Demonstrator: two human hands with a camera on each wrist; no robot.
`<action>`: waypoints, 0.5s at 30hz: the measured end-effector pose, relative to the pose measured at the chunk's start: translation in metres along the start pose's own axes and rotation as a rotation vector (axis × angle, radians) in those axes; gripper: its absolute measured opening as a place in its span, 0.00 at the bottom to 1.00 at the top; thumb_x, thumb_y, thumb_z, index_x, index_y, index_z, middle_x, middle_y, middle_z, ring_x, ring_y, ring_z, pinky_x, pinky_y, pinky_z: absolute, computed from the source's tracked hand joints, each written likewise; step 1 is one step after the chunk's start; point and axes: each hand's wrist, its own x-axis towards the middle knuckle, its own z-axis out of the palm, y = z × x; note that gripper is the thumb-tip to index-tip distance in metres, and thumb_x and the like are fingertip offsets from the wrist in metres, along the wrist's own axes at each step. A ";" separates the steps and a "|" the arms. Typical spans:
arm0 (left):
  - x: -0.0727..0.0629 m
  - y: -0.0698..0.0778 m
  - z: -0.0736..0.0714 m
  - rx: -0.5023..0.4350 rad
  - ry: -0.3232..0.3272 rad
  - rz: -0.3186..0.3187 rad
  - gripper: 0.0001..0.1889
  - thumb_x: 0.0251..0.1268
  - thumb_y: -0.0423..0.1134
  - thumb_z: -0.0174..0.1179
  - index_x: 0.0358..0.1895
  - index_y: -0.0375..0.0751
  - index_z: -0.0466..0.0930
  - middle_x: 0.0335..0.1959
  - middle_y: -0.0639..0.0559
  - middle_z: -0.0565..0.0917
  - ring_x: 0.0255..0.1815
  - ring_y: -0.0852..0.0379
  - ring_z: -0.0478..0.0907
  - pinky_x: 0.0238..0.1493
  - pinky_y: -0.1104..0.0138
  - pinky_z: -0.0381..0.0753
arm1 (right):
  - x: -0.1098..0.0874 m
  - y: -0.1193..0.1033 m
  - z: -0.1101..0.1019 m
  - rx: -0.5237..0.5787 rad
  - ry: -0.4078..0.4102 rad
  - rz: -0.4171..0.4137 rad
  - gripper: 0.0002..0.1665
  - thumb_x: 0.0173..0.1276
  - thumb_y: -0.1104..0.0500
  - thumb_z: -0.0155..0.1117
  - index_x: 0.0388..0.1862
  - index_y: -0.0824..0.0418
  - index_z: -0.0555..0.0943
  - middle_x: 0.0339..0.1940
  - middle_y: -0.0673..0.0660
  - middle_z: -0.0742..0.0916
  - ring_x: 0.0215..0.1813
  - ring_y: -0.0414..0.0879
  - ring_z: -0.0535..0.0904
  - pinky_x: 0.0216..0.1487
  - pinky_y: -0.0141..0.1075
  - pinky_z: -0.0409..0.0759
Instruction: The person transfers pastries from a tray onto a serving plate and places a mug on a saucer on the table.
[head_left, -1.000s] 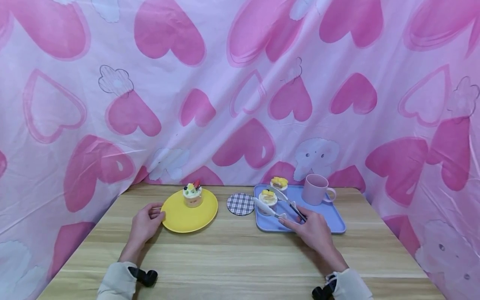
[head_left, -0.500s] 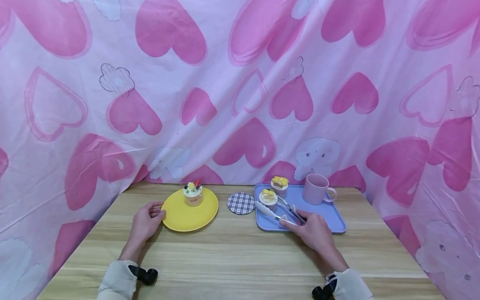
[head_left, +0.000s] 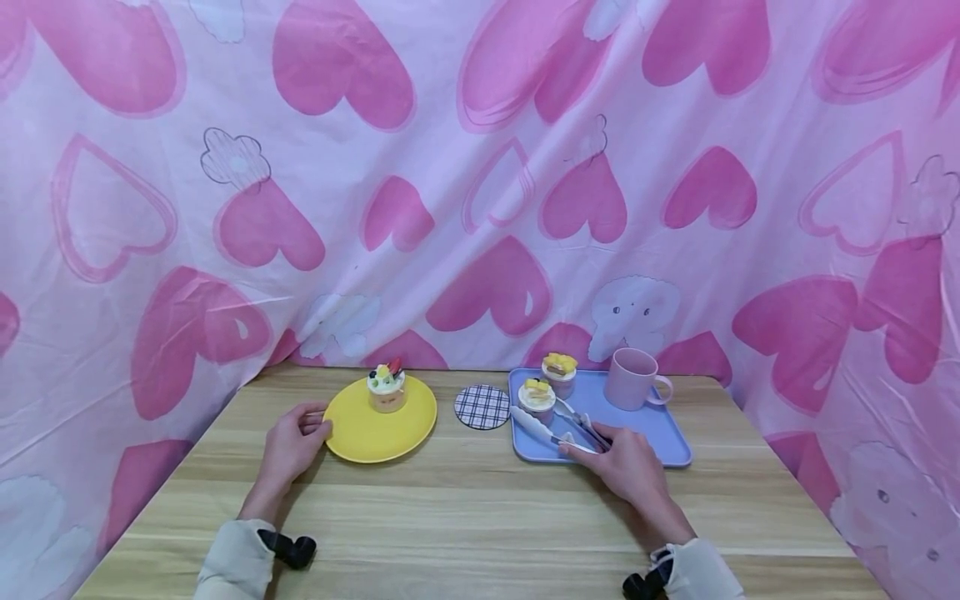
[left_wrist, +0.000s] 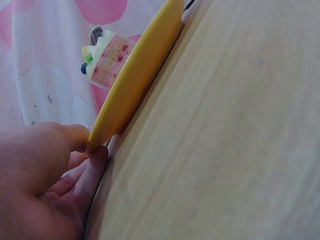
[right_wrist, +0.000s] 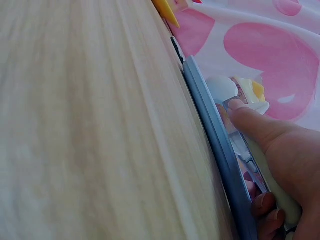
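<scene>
Before heart-printed cloth (head_left: 480, 125), at a wooden table (head_left: 420, 525) bearing blue tray (head_left: 671, 442) and yellow plate (head_left: 375, 437), pinches the plate's rim in the left hand (head_left: 295, 442), holds white-tipped tongs (head_left: 534, 423) in the right hand (head_left: 630, 467). On the tray's right, pink mug (head_left: 627, 383); between tray and plate, checked coaster (head_left: 480, 408). On the tray, between the tongs' parted tips, nearer cupcake (head_left: 537, 400); just behind, farther cupcake (head_left: 558, 369); on the plate, upright, red-garnished cupcake (head_left: 386, 393).

The head view is bright, the wrist views dimmer, their tabletop (right_wrist: 90, 130) blurred.
</scene>
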 end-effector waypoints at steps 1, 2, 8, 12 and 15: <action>0.000 0.000 0.000 0.001 -0.002 -0.002 0.22 0.77 0.39 0.64 0.68 0.32 0.81 0.57 0.33 0.89 0.57 0.41 0.88 0.44 0.80 0.81 | 0.000 0.000 0.000 -0.001 -0.001 0.000 0.64 0.51 0.18 0.77 0.76 0.58 0.80 0.19 0.50 0.68 0.29 0.47 0.70 0.26 0.35 0.60; 0.000 0.001 0.000 0.001 -0.004 -0.006 0.22 0.77 0.39 0.64 0.68 0.33 0.80 0.57 0.33 0.89 0.57 0.41 0.88 0.44 0.81 0.80 | 0.000 0.000 0.000 0.000 -0.001 -0.001 0.64 0.52 0.18 0.77 0.76 0.59 0.80 0.19 0.50 0.69 0.29 0.47 0.70 0.27 0.35 0.60; -0.002 0.002 -0.001 -0.010 -0.010 -0.014 0.22 0.77 0.38 0.64 0.68 0.32 0.80 0.58 0.32 0.89 0.58 0.40 0.87 0.43 0.82 0.78 | -0.001 0.000 0.000 0.006 -0.007 0.003 0.64 0.53 0.18 0.76 0.76 0.58 0.79 0.17 0.50 0.66 0.26 0.48 0.68 0.25 0.35 0.59; -0.003 0.003 -0.001 -0.014 -0.011 -0.017 0.22 0.77 0.38 0.64 0.68 0.32 0.80 0.58 0.32 0.88 0.59 0.40 0.87 0.42 0.83 0.77 | -0.002 -0.001 0.000 0.005 -0.011 0.015 0.63 0.53 0.18 0.75 0.76 0.58 0.79 0.16 0.50 0.66 0.25 0.49 0.67 0.24 0.35 0.59; -0.002 0.002 -0.001 -0.007 -0.007 -0.020 0.22 0.77 0.39 0.64 0.69 0.33 0.80 0.58 0.33 0.89 0.59 0.41 0.87 0.43 0.82 0.77 | -0.002 -0.001 0.000 0.007 -0.011 0.022 0.64 0.53 0.17 0.74 0.77 0.57 0.79 0.16 0.50 0.65 0.25 0.49 0.67 0.24 0.35 0.59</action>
